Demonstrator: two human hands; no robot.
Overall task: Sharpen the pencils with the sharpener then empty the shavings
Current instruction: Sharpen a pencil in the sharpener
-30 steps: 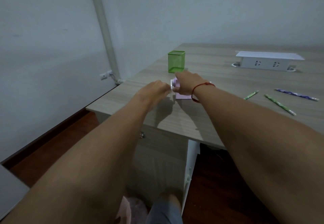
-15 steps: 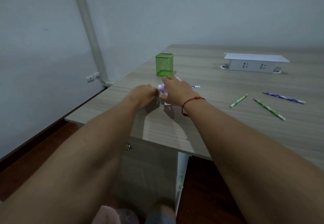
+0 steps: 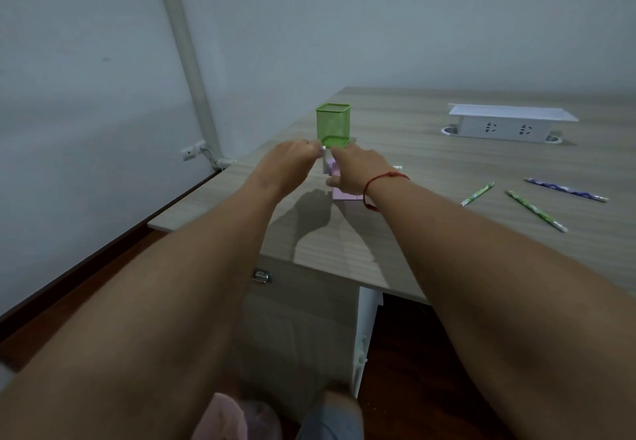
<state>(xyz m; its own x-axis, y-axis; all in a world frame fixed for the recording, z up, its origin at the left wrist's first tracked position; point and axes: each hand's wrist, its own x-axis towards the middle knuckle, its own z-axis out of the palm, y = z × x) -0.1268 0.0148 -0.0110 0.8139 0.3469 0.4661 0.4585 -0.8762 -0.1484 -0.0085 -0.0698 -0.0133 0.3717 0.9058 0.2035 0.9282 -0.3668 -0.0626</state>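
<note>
A small pink sharpener (image 3: 339, 187) stands on the wooden table (image 3: 430, 219), mostly covered by my right hand (image 3: 354, 171), which grips its body from above. My left hand (image 3: 287, 164) pinches the white crank handle (image 3: 323, 157) on the sharpener's left side. The end of a pencil (image 3: 397, 167) sticks out to the right from behind my right hand. Three more pencils lie on the table to the right: a short green one (image 3: 477, 194), a long green one (image 3: 535, 211) and a purple one (image 3: 566, 190).
A green mesh pencil cup (image 3: 332, 125) stands just behind the sharpener. A white socket box (image 3: 506, 123) sits at the back right. The table's left corner and front edge are close to my hands. A white pipe (image 3: 186, 57) runs up the wall.
My left hand has risen with the crank handle from the sharpener's side to near its top. My right hand stays on the sharpener. The camera view has shifted slightly.
</note>
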